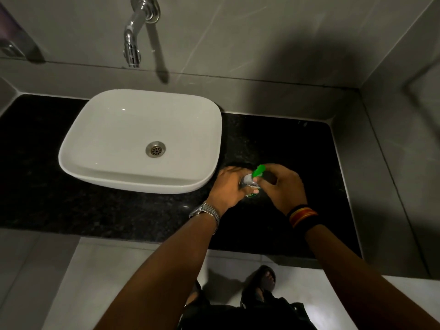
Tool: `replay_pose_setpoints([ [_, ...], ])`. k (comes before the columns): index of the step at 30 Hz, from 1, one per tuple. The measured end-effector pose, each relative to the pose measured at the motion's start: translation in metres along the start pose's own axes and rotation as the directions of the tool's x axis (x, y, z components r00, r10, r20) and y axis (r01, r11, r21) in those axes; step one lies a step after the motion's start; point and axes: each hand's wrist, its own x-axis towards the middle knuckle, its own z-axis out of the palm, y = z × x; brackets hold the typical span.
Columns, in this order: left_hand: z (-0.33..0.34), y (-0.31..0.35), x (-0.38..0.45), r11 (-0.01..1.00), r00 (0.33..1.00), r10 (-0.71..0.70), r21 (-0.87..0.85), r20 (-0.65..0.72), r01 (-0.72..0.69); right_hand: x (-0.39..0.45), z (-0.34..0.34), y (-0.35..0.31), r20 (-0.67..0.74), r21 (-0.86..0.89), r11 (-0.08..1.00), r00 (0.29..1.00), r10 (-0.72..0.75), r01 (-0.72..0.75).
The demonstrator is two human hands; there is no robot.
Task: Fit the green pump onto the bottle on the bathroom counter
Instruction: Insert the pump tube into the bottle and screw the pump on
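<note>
A small bottle (pixel 248 182) with a silvery, green-printed body stands on the black counter (pixel 273 139), just right of the basin. My left hand (pixel 229 186) wraps around its body from the left. The green pump (pixel 259 170) sits at the bottle's top, its nozzle pointing up and to the right. My right hand (pixel 282 186) grips the pump from the right, fingers curled over it. Most of the bottle is hidden by both hands, so I cannot tell how far the pump sits in the neck.
A white countertop basin (pixel 140 139) fills the counter's left half, under a chrome wall tap (pixel 133 41). Grey tiled walls (pixel 392 115) close in behind and to the right. The counter's front edge (pixel 142 234) drops to a light floor.
</note>
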Motion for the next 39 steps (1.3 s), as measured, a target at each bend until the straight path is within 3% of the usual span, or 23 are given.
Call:
replay_pose_setpoints([
  [9, 0.006, -0.013, 0.007, 0.993, 0.999, 0.019, 0.115, 0.032, -0.023, 0.012, 0.008, -0.004, -0.058, -0.106, 0.983, 0.988, 0.146, -0.152],
  [14, 0.009, -0.017, 0.007, 0.995, 1.0, 0.017, 0.102, 0.024, -0.02, 0.007, 0.005, 0.016, 0.123, 0.202, 0.979, 0.992, -0.004, -0.021],
  [17, 0.011, -0.017, 0.009, 0.994, 1.0, 0.019, 0.108, 0.025, -0.022, 0.008, 0.005, 0.016, 0.062, 0.115, 0.993, 0.998, -0.022, 0.015],
  [20, 0.012, -0.016, 0.011, 0.993, 0.999, 0.016, 0.117, 0.04, -0.021, 0.013, 0.004, 0.01, 0.019, 0.056, 0.993, 0.994, 0.105, -0.106],
  [26, 0.011, -0.013, 0.008, 0.995, 0.999, 0.002, 0.098, 0.034, -0.005, 0.001, 0.008, 0.019, 0.009, 0.299, 0.951, 0.997, 0.079, -0.078],
  [32, 0.009, -0.008, 0.009, 0.991, 0.999, -0.003, 0.131, 0.044, -0.003, 0.011, 0.012, 0.012, -0.051, 0.129, 0.963, 0.968, 0.246, -0.238],
  [37, 0.011, -0.01, 0.007, 0.993, 1.0, -0.008, 0.116, 0.03, 0.005, 0.005, 0.009, 0.023, 0.092, 0.289, 0.952, 0.992, 0.081, -0.104],
  [39, 0.012, -0.01, 0.007, 0.992, 1.0, -0.007, 0.128, 0.026, 0.004, 0.007, 0.008, 0.02, 0.064, 0.275, 0.956, 0.994, 0.089, -0.103],
])
